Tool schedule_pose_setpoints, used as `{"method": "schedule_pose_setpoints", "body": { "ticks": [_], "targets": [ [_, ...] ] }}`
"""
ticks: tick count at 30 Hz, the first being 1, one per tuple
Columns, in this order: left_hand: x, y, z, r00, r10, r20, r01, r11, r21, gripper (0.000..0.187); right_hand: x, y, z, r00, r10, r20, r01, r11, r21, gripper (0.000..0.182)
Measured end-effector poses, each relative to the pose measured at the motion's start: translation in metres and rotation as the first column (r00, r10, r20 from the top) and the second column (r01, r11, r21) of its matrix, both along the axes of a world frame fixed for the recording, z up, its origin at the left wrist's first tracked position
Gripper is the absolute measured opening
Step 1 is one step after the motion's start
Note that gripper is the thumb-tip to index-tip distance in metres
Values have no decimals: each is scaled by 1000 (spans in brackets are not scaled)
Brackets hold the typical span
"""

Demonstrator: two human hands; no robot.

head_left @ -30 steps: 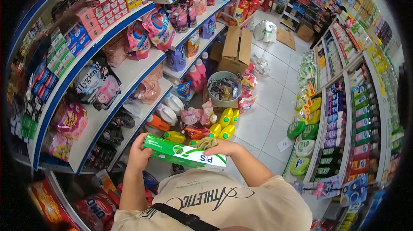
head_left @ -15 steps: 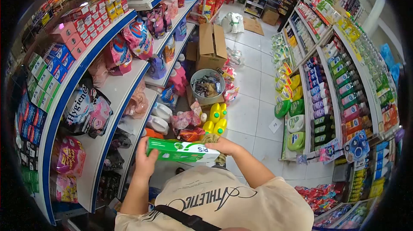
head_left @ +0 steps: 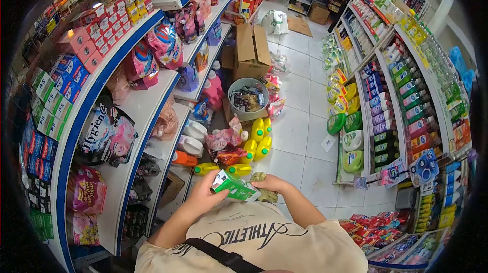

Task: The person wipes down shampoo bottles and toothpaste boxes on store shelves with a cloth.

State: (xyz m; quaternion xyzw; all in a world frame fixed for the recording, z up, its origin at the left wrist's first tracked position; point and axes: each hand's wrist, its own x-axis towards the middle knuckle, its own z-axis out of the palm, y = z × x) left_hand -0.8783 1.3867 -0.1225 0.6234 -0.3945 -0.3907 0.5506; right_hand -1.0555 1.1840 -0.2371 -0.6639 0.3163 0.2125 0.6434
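Observation:
My left hand [head_left: 204, 195] grips one end of a green-and-white toothpaste box [head_left: 238, 188], which is tilted in front of my chest with its end face turned up. At the box's other end, my right hand [head_left: 274, 184] is closed on a crumpled olive-coloured cloth [head_left: 264, 194], with its fingertips right by the box. Just beyond my hands, yellow bottles [head_left: 249, 150] with green caps lie and stand on the floor, beside pink and red packs [head_left: 224, 141].
On the left, a white shelf unit [head_left: 113, 191] holds stacked P/S toothpaste boxes [head_left: 51, 101] and detergent bags. A bucket [head_left: 248, 95] of small packets and an open carton [head_left: 252, 52] stand ahead. Bottle-filled shelves [head_left: 377, 77] line the right. A person [head_left: 347, 1] stands far back.
The toothpaste box has turned from lengthwise across my body to tilted end-up. My left hand has moved right and closer to my right hand, which has shifted slightly right and down with the cloth.

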Motion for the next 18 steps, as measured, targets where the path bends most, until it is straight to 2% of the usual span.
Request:
{"method": "schedule_pose_setpoints", "body": {
  "ticks": [5, 9, 10, 13, 14, 18],
  "targets": [
    [-13, -9, 9, 996, -8, 93, -4, 992, 126, 50, 13, 6, -10, 998, -69, -2, 69, 997, 45, 56],
    [-30, -23, 15, 973, -42, 227, 3, 985, 170, 54, 32, -1, -25, 988, 6, -152, 26, 978, 208, 64],
    [-34, -27, 12, 967, -40, 250, -1, 987, 159, 54, 36, 5, 3, 994, -70, -81, 91, 950, 297, 65],
    [-43, -37, 6, 957, -21, 289, -34, 982, 184, 52, 43, 3, 5, 984, -177, 3, 148, 835, 530, 59],
    [-46, -43, 5, 955, -13, 297, -48, 979, 197, 51, 45, 2, 7, 971, -238, 16, 177, 763, 622, 51],
    [-51, -62, -13, 945, -2, 327, -98, 953, 288, 52, 42, -6, 39, 932, -355, -70, 302, 656, 692, 42]
  ]
}}
